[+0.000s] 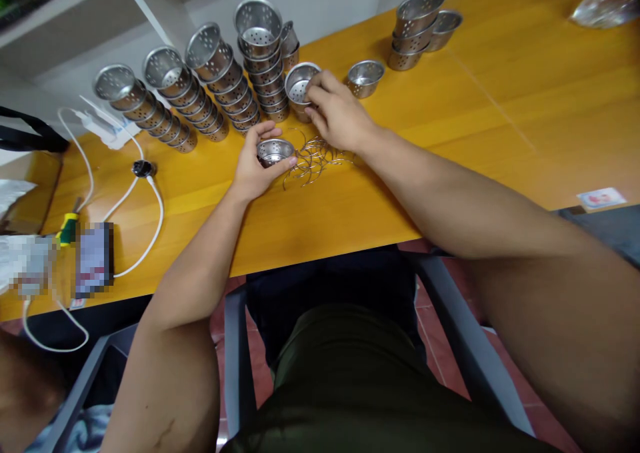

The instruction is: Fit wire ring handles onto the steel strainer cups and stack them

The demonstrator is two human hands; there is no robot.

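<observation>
My left hand (255, 160) is curled around a small perforated metal cup (275, 152), thumb along its near side, the cup resting low over the wooden table. With bent fingers, my right hand (337, 106) grips the rim of a second perforated metal cup (299, 93) that stands upright farther back. The fingertips at that cup are partly hidden. Between and below both hands lies a loose pile of thin curved wire rings (317, 160). Just right of my right hand, a single metal cup (366, 78) stands upright on the table.
Tall leaning stacks of perforated cups (260, 53) line the back left; a shorter stack (415, 30) stands back right. White cables, a phone (94, 260) and a green-yellow screwdriver (68, 230) lie at left. A clear plastic bag (607, 1) is far right. Another person (30, 386) shows lower left.
</observation>
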